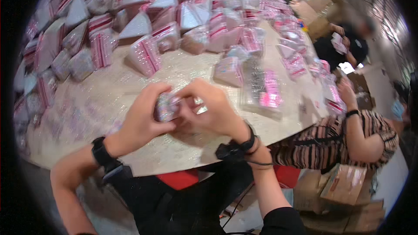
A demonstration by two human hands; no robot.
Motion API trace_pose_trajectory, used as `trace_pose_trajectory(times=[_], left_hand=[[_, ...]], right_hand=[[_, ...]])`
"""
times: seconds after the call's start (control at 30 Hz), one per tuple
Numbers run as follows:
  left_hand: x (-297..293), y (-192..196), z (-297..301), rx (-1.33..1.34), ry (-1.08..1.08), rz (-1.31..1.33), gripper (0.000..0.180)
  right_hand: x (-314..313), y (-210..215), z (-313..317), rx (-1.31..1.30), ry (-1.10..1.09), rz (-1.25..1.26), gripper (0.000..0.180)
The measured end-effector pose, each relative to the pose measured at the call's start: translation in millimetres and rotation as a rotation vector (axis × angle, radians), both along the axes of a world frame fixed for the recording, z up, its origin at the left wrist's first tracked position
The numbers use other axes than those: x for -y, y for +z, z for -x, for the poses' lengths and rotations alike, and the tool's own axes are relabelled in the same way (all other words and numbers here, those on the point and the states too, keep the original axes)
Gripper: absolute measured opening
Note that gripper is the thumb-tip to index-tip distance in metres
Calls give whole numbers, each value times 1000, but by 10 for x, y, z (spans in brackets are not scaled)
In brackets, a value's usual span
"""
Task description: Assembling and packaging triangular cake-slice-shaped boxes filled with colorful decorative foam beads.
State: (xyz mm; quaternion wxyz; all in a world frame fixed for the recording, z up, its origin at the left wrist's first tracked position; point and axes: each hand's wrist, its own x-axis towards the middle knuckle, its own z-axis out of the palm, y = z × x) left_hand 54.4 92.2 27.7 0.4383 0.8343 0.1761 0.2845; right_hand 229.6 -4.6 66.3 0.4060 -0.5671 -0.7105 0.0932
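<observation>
Nearest, two bare forearms rising from the lower edge, each with a black band at the wrist, elbows spread and wrists bent inward to meet above the near edge of the counter [87, 117]. Left hand [141, 119] curled, palm turned inward, fingers wrapped over the left side of a small glittery packet [167, 106], thumb underneath. Right hand [209, 109] arched over from the other side, fingertips pinching the packet's right end, knuckles up. Packet held just above the counter's surface, between both hands, blurred, so finer detail impossible to tell. A thin black cable hanging from the right wrist band.

Just beyond the hands, a bare stretch of pale, glitter-strewn counter. To the right of it, a clear flat bag [263, 89] with pink contents lying on the surface, and a small pink packet [228, 72] standing just beside it.

At the right edge, a co-worker in a striped top [344, 146], one arm raised to the counter's rim, cardboard boxes [348, 182] near that person on the floor.

Farther back, rows of pink and white triangular packages [143, 26] crowded across the far half of the counter, many tilted against one another. Beyond the far right corner, another person in dark clothes [344, 43], blurred, holding something pink.
</observation>
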Motion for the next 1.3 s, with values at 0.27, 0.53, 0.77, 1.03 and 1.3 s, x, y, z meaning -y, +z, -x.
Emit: trace_pose_trajectory(times=[0.27,0.53,0.77,1.03,1.3], left_hand=[[-23,18,-53,87,-71,-20,68],[-7,35,-93,88,-100,-4,67],[20,33,-28,63,-51,-11,69],[14,77,-71,28,-63,-39,68],[23,43,-59,37,-66,-21,67]], right_hand=[[2,157,-46,-3,-4,91,17],[40,142,-40,96,-28,58,16],[83,164,188,503,-95,-16,19],[139,280,-99,105,36,138,13],[64,206,-189,-577,85,567,17]])
